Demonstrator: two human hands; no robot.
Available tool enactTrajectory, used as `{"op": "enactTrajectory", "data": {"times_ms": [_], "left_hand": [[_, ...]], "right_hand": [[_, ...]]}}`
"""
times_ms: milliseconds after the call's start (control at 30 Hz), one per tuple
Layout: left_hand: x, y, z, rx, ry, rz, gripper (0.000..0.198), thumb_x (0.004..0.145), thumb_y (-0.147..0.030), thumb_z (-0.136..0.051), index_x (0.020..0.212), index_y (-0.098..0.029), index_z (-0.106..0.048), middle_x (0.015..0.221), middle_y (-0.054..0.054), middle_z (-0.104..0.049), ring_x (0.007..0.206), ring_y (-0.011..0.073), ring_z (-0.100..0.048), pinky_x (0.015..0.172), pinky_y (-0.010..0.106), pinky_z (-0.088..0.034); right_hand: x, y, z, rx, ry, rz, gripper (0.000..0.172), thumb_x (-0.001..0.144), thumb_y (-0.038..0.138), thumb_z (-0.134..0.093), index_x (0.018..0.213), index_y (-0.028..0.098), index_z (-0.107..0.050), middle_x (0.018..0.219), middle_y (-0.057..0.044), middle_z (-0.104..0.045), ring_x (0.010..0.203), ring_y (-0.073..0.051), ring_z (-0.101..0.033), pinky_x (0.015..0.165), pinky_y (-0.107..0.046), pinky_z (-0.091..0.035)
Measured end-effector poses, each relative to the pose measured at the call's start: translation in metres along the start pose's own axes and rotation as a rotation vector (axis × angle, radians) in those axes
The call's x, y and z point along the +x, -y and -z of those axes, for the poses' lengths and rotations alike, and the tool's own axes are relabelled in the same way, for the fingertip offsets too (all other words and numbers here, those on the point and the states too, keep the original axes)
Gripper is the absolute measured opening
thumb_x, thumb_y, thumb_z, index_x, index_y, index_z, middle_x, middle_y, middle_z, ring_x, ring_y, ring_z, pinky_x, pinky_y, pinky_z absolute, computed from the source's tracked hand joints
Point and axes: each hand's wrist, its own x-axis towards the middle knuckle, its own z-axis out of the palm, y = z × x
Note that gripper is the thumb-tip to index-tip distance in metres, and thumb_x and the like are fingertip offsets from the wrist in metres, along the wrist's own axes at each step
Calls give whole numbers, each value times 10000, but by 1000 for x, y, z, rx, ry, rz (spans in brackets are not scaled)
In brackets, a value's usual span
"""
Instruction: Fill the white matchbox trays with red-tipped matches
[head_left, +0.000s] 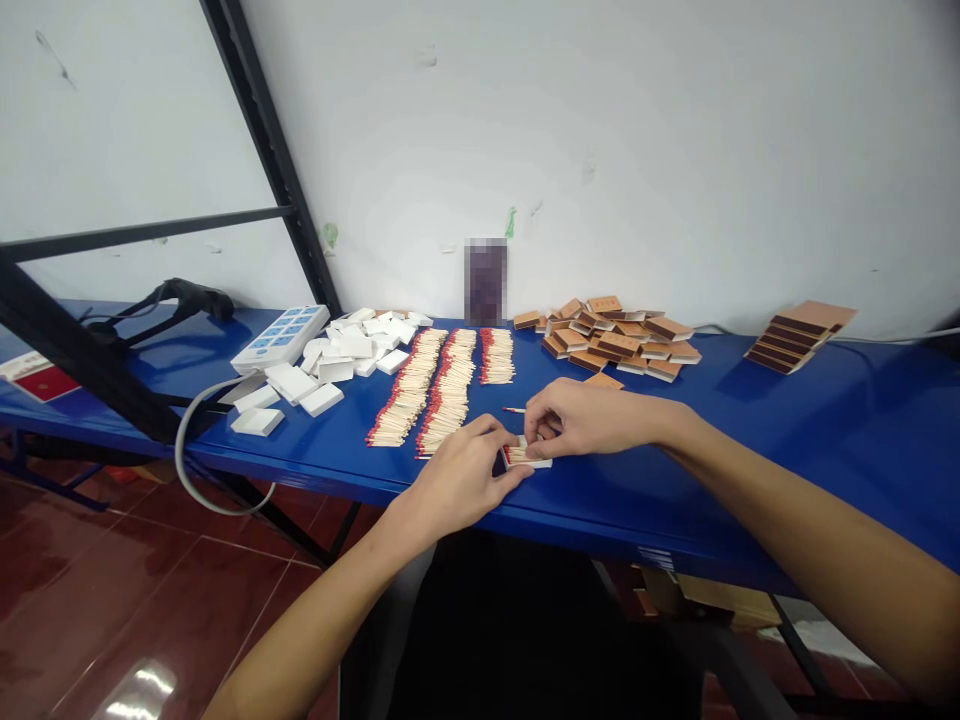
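Observation:
A small white matchbox tray [537, 463] with red-headed matches [516, 455] in it lies near the table's front edge. My left hand [466, 474] grips its left end between thumb and fingers. Over the tray's right part, my right hand [559, 420] is closed, its fingertips down on the matches and partly hiding them. One loose match [514, 410] lies just behind the tray. Further back are long rows of matches, a left row [411, 388], a middle row [450, 390] and a shorter right row [496, 356].
White empty trays [352, 347] are heaped at left beside a white power strip [281, 338] with a grey cable [184, 450]. Orange-brown matchbox sleeves [619, 340] pile up behind my right hand; a stack of sleeves [799, 335] stands further right. A black frame post [274, 150] rises at left.

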Motion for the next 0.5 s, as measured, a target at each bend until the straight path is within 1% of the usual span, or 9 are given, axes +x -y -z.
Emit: {"op": "enactTrajectory", "data": {"times_ms": [133,267,333,400,467,500], "left_hand": [[-1,1,0,-16,-16,-9,215,903,-352,-641,1043,-189,-654,1013,44,-631,913,203,-636,853,333,-484],[-1,0,0,-16,-27,16,208,882,-346,-663,1018,-193,-632,988,38,-637,875,202,-630,827,334,-481],[-1,-1,0,3,-25,21,220,879,-344,-664,1031,-195,-608,983,35,-632,862,207,-621,810,340,-479],[-1,-2,1,14,-17,16,242,888,-342,-649,1075,-204,-584,1005,33,-627,856,208,-616,800,343,-479],[-1,-1,1,17,-7,-3,240,908,-342,-622,1109,-218,-577,1032,33,-619,871,206,-617,807,341,-482],[-2,-1,1,16,-3,-15,232,918,-341,-609,1117,-226,-583,1050,35,-615,885,205,-620,817,340,-483]], "right_hand": [[0,-2,1,-41,-53,12,176,789,347,-632,763,198,-720,638,-5,-640,568,-130,-543,541,-254,-370],[0,-2,3,-38,-69,23,225,818,377,-601,715,193,-677,634,-5,-633,572,-128,-538,551,-255,-364],[2,-5,2,-45,-110,7,236,842,367,-564,713,190,-653,648,-8,-628,582,-128,-533,557,-254,-360],[5,-12,1,-109,-190,-22,203,845,336,-546,745,188,-642,697,-19,-634,619,-136,-534,576,-257,-358],[8,-21,-1,-201,-260,-42,159,830,320,-558,816,189,-647,793,-40,-653,690,-157,-545,613,-267,-361],[9,-26,-2,-229,-271,-48,153,821,316,-566,851,189,-648,846,-51,-660,723,-166,-550,628,-271,-363]]}}
